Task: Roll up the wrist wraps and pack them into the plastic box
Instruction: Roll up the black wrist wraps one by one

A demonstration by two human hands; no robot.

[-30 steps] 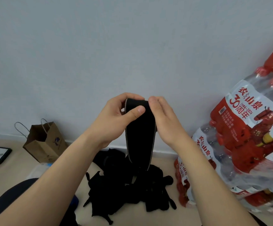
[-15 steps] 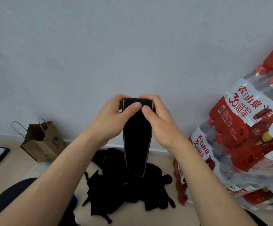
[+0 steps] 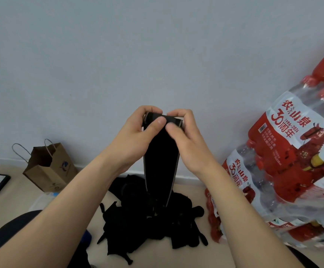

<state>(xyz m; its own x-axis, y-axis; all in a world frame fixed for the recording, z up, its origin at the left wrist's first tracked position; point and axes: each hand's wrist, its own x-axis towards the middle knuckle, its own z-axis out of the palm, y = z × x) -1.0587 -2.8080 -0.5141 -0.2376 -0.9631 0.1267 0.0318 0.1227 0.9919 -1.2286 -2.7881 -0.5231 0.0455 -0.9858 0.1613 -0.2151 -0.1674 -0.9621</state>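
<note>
A black fabric wrist wrap with pale edging (image 3: 161,161) hangs lengthwise in front of the pale wall, its top end curled into a small roll. The left hand (image 3: 136,140) pinches that roll from 9 o'clock, thumb in front and fingers curled behind. The right hand (image 3: 188,144) pinches it from 3 o'clock the same way, the two thumbs nearly touching. The wrap's tail drops toward 6 o'clock onto a heap of black wraps (image 3: 147,223) on the beige floor. At 9 o'clock of the heap lies a blurred translucent shape (image 3: 41,202), possibly the plastic box, just beside a standing brown paper bag (image 3: 48,167). Shrink-wrapped packs of red-labelled water bottles (image 3: 292,161) are stacked at 3 o'clock.
</note>
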